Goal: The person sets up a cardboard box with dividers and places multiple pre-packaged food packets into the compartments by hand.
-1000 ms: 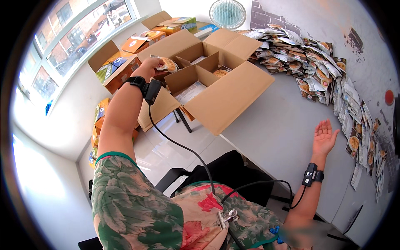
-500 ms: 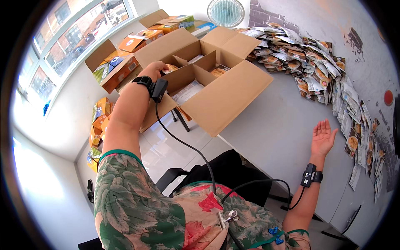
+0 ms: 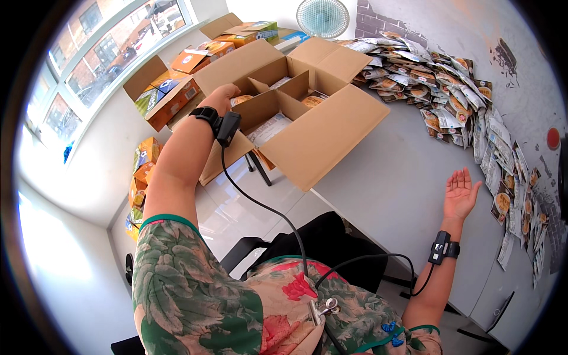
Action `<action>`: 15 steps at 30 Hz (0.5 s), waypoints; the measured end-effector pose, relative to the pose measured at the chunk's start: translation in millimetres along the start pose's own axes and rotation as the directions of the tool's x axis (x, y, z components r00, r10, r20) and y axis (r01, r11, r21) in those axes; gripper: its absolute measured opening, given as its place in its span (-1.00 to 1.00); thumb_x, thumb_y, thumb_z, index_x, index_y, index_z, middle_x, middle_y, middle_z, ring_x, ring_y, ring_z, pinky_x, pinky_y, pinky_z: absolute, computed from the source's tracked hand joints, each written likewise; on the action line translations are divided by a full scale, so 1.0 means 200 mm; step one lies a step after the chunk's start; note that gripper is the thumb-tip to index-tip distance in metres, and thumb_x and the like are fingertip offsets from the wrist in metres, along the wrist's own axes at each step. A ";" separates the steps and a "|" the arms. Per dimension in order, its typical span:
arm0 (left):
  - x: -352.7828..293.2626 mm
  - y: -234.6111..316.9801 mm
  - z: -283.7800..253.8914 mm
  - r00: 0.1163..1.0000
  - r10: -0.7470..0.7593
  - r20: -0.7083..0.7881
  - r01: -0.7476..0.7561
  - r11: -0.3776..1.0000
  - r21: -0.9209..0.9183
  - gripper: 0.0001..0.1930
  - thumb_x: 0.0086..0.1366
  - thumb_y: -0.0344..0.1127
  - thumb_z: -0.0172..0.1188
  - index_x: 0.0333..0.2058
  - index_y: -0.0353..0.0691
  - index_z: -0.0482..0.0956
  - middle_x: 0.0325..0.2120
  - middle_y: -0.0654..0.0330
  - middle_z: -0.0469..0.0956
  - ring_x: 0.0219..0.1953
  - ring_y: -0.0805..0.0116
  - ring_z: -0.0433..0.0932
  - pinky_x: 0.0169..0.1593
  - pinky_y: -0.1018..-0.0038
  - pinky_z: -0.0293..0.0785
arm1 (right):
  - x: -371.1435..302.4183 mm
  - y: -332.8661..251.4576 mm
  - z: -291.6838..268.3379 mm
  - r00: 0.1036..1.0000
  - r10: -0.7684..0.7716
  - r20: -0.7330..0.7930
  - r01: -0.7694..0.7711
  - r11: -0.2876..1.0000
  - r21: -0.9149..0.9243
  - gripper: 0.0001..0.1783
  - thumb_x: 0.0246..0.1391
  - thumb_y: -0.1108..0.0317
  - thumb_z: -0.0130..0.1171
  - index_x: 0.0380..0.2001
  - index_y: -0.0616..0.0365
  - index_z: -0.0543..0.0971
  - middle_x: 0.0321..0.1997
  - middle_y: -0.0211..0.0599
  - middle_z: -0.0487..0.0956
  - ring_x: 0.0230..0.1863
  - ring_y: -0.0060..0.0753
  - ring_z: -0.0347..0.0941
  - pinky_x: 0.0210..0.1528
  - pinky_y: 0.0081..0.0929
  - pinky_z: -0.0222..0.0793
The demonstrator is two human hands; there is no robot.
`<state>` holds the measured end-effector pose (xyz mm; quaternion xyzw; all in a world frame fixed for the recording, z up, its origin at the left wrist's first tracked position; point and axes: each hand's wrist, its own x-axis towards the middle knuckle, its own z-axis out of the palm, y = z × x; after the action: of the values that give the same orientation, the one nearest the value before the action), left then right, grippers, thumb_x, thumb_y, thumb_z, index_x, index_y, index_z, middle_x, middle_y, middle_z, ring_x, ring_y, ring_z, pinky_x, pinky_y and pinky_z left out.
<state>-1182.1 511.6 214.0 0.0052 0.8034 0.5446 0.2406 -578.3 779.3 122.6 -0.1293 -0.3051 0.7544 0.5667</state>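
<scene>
An open cardboard box [image 3: 331, 139] with raised flaps is split by cardboard dividers [image 3: 294, 84] into compartments. My left hand [image 3: 223, 94] reaches over its left edge, at the rim of the far-left compartment. Beside those fingers lies a packet [image 3: 241, 99] with an orange picture; the fingertips are too hidden to tell whether they grip it. Another food packet [image 3: 313, 99] lies in the right compartment, and a pale packet [image 3: 269, 129] in the near one. My right hand [image 3: 460, 192], palm up with fingers stretched out, holds nothing above the grey table [image 3: 402, 171].
A long heap of flat packets [image 3: 449, 97] runs along the wall side of the table. Orange and green cartons [image 3: 168, 97] stand left of the box, with others [image 3: 145, 163] lower down. A round fan [image 3: 322, 18] is at the back. A cable [image 3: 260, 204] trails from my left wrist.
My left hand has shifted slightly at the compartment's rim, and less of its fingers shows. The right hand keeps its open pose. The whole view has moved a little.
</scene>
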 end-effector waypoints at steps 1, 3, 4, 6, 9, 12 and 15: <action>-0.04 0.00 0.00 1.000 0.024 -0.003 -0.024 1.000 -0.015 -0.37 0.20 -0.27 0.06 0.20 -0.29 0.06 0.31 0.02 -0.23 0.33 0.09 -0.26 0.25 0.00 -0.21 | 0.00 0.00 0.00 1.000 0.002 -0.004 -0.002 1.000 -0.001 -0.37 0.16 -0.15 -0.14 -0.07 0.26 0.42 -0.20 -0.27 0.50 -0.11 -0.40 0.39 0.00 -0.42 0.30; -0.11 0.03 0.01 0.998 0.063 0.022 -0.064 0.997 0.042 -0.40 0.20 -0.27 0.06 0.20 -0.24 0.10 0.31 0.02 -0.20 0.33 0.10 -0.22 0.25 0.03 -0.16 | 0.00 0.01 0.00 1.000 0.004 0.009 -0.004 1.000 -0.006 -0.37 0.16 -0.15 -0.14 -0.07 0.26 0.42 -0.20 -0.27 0.50 -0.11 -0.40 0.39 0.00 -0.42 0.30; -0.15 0.05 0.02 0.996 0.083 0.037 -0.086 0.994 0.071 -0.41 0.20 -0.26 0.06 0.19 -0.21 0.11 0.30 0.02 -0.19 0.33 0.11 -0.20 0.25 0.05 -0.14 | 0.00 0.00 0.00 1.000 0.004 0.013 -0.004 1.000 -0.010 -0.37 0.16 -0.15 -0.14 -0.07 0.26 0.42 -0.20 -0.27 0.50 -0.11 -0.40 0.39 0.00 -0.42 0.30; -0.20 0.08 0.06 0.996 0.076 0.054 -0.077 0.997 0.014 -0.40 0.20 -0.23 0.07 0.19 -0.21 0.12 0.30 0.00 -0.17 0.31 0.11 -0.16 0.24 0.06 -0.13 | -0.01 -0.01 0.00 1.000 -0.004 0.002 0.004 1.000 -0.005 -0.37 0.16 -0.14 -0.13 -0.06 0.27 0.42 -0.20 -0.26 0.50 -0.10 -0.39 0.38 0.01 -0.40 0.29; -0.26 0.13 0.05 0.995 0.081 0.058 -0.080 0.997 -0.016 -0.43 0.19 -0.20 0.09 0.15 -0.23 0.18 0.27 -0.02 -0.10 0.29 0.11 -0.10 0.24 0.10 -0.10 | -0.01 0.00 0.00 1.000 0.010 -0.005 -0.009 1.000 0.021 -0.37 0.16 -0.13 -0.13 -0.06 0.28 0.42 -0.20 -0.25 0.50 -0.09 -0.38 0.38 0.01 -0.39 0.29; -0.26 0.20 0.09 0.988 0.095 0.118 -0.096 0.995 0.003 -0.48 0.17 -0.18 0.12 0.08 -0.25 0.28 0.24 -0.05 -0.01 0.26 0.10 -0.03 0.23 0.15 -0.05 | -0.01 0.01 0.00 0.999 0.033 -0.026 -0.031 0.998 0.047 -0.38 0.17 -0.13 -0.13 -0.08 0.27 0.43 -0.21 -0.24 0.51 -0.10 -0.36 0.38 0.00 -0.39 0.28; -0.27 0.27 0.12 0.977 0.208 0.040 -0.209 0.978 0.028 -0.40 0.13 -0.11 0.17 0.10 -0.25 0.24 0.23 -0.07 0.00 0.29 0.14 -0.12 0.24 0.11 -0.14 | -0.02 0.04 0.03 1.000 0.020 -0.007 -0.020 1.000 0.013 -0.41 0.16 -0.12 -0.12 -0.10 0.25 0.44 -0.23 -0.26 0.52 -0.13 -0.36 0.40 -0.01 -0.39 0.29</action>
<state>-1138.2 539.8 274.2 0.1032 0.8025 0.5537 0.1968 -586.0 773.5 121.9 -0.1312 -0.2970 0.7615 0.5610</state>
